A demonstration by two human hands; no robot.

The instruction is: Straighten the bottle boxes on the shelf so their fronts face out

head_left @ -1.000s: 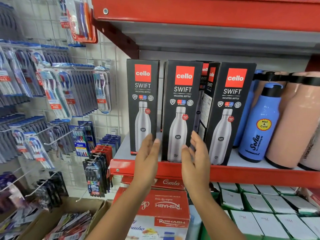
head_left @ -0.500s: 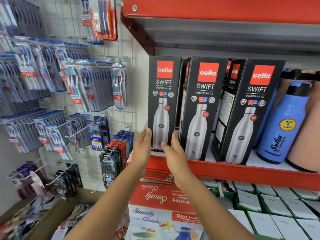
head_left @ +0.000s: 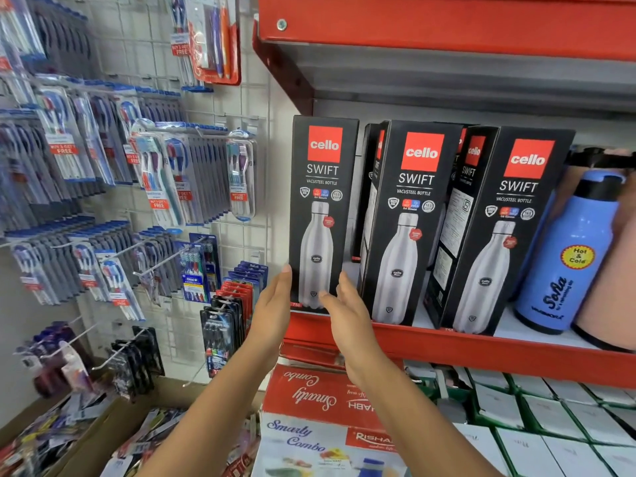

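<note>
Three black bottle boxes stand in a row on the red shelf (head_left: 481, 352). The left box (head_left: 323, 208) faces squarely out. The middle box (head_left: 409, 228) and the right box (head_left: 506, 242) are turned a little, so their left side panels show. More boxes stand partly hidden behind them (head_left: 373, 187). My left hand (head_left: 272, 311) is flat against the lower left edge of the left box, fingertips touching it. My right hand (head_left: 347, 315) is flat at that box's lower right corner, fingers straight. Neither hand is closed around the box.
A blue flask (head_left: 571, 256) and a pink flask (head_left: 609, 304) stand right of the boxes. Toothbrush packs (head_left: 155, 173) hang on a wire rack to the left. Below the shelf sit a red combo box (head_left: 309, 394), white-topped boxes (head_left: 516, 407) and a cardboard carton (head_left: 103, 435).
Both hands have moved from either side of the middle box to either side of the left box. The view has shifted left, so the shelf now sits further right.
</note>
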